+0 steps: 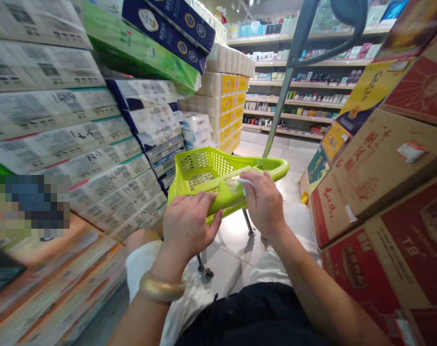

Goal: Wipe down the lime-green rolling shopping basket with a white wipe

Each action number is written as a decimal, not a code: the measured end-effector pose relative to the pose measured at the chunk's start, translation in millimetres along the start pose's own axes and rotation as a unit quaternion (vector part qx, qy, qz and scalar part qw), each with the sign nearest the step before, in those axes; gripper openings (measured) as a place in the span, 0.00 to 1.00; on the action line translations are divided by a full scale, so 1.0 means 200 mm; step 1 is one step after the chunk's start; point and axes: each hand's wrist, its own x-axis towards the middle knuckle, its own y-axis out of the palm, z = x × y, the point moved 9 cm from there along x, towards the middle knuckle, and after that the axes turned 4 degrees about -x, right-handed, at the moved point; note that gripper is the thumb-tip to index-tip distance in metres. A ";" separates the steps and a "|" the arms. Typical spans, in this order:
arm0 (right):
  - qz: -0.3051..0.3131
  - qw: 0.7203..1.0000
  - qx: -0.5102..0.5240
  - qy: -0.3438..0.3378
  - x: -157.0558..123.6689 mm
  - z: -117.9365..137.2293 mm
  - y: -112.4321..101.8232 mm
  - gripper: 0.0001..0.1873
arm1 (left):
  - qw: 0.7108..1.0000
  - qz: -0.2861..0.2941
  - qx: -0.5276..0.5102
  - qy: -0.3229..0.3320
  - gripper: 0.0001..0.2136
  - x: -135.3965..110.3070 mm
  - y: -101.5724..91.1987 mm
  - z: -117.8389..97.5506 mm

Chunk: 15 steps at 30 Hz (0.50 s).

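Observation:
A lime-green plastic shopping basket [204,173] on a wheeled frame stands in front of me in a shop aisle. My left hand [189,223] grips its near rim, fingers curled over the edge; a gold bangle sits on that wrist. My right hand [263,204] presses a small white wipe or tissue [245,183] against the basket's near right rim, fingers closed on it. The basket looks empty inside. My knees in white cloth show below the hands.
Stacked packs of tissue and toilet paper [96,144] fill the left side. Red and brown cardboard cartons [377,192] are piled on the right. The trolley's grey handle [294,62] rises behind the basket. Stocked shelves [305,96] line the far end of the tiled aisle.

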 end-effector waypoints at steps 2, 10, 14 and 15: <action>0.017 0.999 0.020 -0.033 -0.02 0.11 0.04 0.13 | 1.000 0.001 -0.002 0.001 0.13 0.00 0.00 0.00; 0.026 0.999 -0.019 -0.011 0.00 -0.01 0.00 0.12 | 1.000 0.000 0.005 0.003 0.13 0.00 -0.01 0.01; -0.002 0.999 -0.040 0.028 0.00 -0.08 -0.03 0.12 | 1.000 -0.004 0.006 0.004 0.13 0.00 -0.01 -0.01; -0.003 0.999 -0.034 0.024 0.00 -0.05 -0.03 0.12 | 1.000 -0.005 0.006 0.004 0.13 0.01 0.00 -0.01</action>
